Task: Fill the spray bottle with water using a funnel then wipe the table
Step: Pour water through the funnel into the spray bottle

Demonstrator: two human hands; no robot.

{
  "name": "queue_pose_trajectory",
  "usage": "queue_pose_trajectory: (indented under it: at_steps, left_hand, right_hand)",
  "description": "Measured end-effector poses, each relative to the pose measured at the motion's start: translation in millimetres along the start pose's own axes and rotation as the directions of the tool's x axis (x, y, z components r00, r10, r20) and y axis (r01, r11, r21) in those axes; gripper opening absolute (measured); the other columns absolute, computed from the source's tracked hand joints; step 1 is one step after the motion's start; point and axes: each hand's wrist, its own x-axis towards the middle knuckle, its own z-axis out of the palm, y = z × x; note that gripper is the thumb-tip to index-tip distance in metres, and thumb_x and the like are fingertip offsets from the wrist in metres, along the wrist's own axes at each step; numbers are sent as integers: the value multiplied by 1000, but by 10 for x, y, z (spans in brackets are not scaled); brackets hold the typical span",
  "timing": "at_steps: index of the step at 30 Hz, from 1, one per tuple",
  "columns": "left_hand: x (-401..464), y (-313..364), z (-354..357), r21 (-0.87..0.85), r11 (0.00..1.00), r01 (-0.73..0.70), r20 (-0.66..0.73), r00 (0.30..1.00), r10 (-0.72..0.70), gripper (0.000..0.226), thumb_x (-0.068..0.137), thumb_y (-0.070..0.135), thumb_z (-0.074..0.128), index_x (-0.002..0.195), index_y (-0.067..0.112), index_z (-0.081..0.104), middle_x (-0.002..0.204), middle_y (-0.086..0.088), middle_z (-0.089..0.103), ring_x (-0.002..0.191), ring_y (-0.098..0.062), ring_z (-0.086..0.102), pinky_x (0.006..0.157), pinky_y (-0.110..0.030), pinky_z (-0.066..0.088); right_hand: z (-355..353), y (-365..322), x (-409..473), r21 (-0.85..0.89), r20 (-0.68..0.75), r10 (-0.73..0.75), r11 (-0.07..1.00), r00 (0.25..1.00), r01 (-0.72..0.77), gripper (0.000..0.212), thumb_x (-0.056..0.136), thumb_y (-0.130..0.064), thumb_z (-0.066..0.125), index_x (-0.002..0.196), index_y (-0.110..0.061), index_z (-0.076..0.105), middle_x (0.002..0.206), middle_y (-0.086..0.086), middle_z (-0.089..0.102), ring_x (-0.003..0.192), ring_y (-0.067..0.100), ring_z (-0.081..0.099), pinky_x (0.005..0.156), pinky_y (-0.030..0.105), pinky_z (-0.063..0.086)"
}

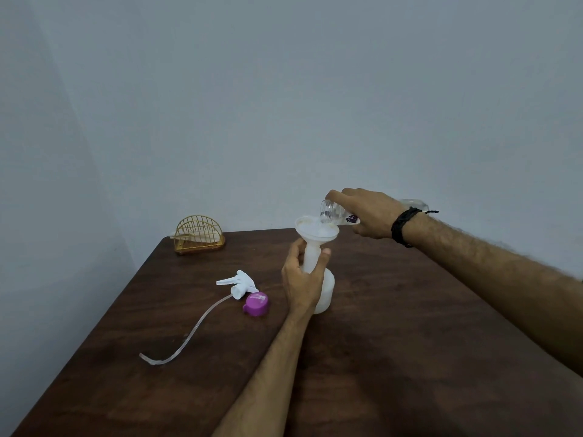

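Note:
A white spray bottle (326, 293) stands upright on the dark wooden table (410, 342). A white funnel (315, 231) sits in its neck. My left hand (301, 279) grips the funnel's stem and the bottle's neck. My right hand (367, 216) holds a clear water bottle (329, 211) tipped nearly level, its open mouth over the funnel's bowl. The bottle's far end shows behind my wrist. The white spray head (238, 283) with its long clear tube (186, 339) lies on the table to the left.
A purple cap (256, 305) lies beside the spray head. A gold wire napkin holder (199, 236) stands at the table's back left corner. Pale walls close in behind and to the left of the table.

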Motion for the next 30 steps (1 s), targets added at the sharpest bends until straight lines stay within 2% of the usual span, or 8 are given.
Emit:
queue_pose_trajectory:
  at_steps: [4,7,9,13,17,25,30]
  left_hand:
    - [51,122,11,-31,999,-17,5,1000,17,83,64,41,92,132,28,48,113,21,62,107,2,60,87,-22,53]
    - [113,184,41,-83,997,-2,39,999,5,112,53,49,95,144,34,32,125,11,60,117,-2,57,94,-23,52]
    - [132,211,65,-133,991,-6,55,998,13,120,51,48,96,149,35,27,131,7,56,123,-3,54,100,-25,50]
    - [150,213,89,-196,980,-22,42,999,31,115,51,44,97,147,34,34,138,6,55,129,-6,52,106,-35,49]
    - [160,229,97,-233,972,-28,13,999,32,102,54,43,95,141,28,44,137,3,57,128,-11,55,104,-41,52]
    - [147,299,74,-273,962,-13,-2,1000,13,89,57,41,92,134,26,49,128,5,62,120,-15,61,97,-41,56]
    - [125,324,74,-318,948,-4,-18,1000,-2,88,58,38,91,133,22,49,128,0,62,119,-18,62,95,-38,57]
  right_hand:
    - [-9,-4,0,-8,-2,0,1000,1000,0,63,81,-6,65,133,-25,35,102,2,54,88,24,54,64,37,49]
    - [-17,-3,2,-16,-5,-1,1000,1000,1,64,80,-6,66,133,-25,35,102,2,54,87,23,55,63,36,48]
    - [-18,6,1,-16,-8,0,1000,1000,0,64,80,-7,66,133,-25,35,101,1,54,86,23,55,61,34,46]
    - [-23,15,-12,-21,-13,-2,1000,1000,2,64,81,-8,66,133,-26,35,101,1,54,86,23,55,60,33,44]
    - [-40,25,-18,-38,-20,-2,999,1000,2,63,82,-9,67,133,-26,35,101,1,55,86,23,55,61,34,46]
    - [-66,26,-28,-25,-14,-5,1000,1000,5,63,80,-2,61,134,-25,37,104,1,56,88,23,55,64,38,49]
    - [-93,0,-28,-41,-15,-10,999,1000,9,62,82,-1,60,135,-24,38,106,2,55,90,24,55,65,37,48]
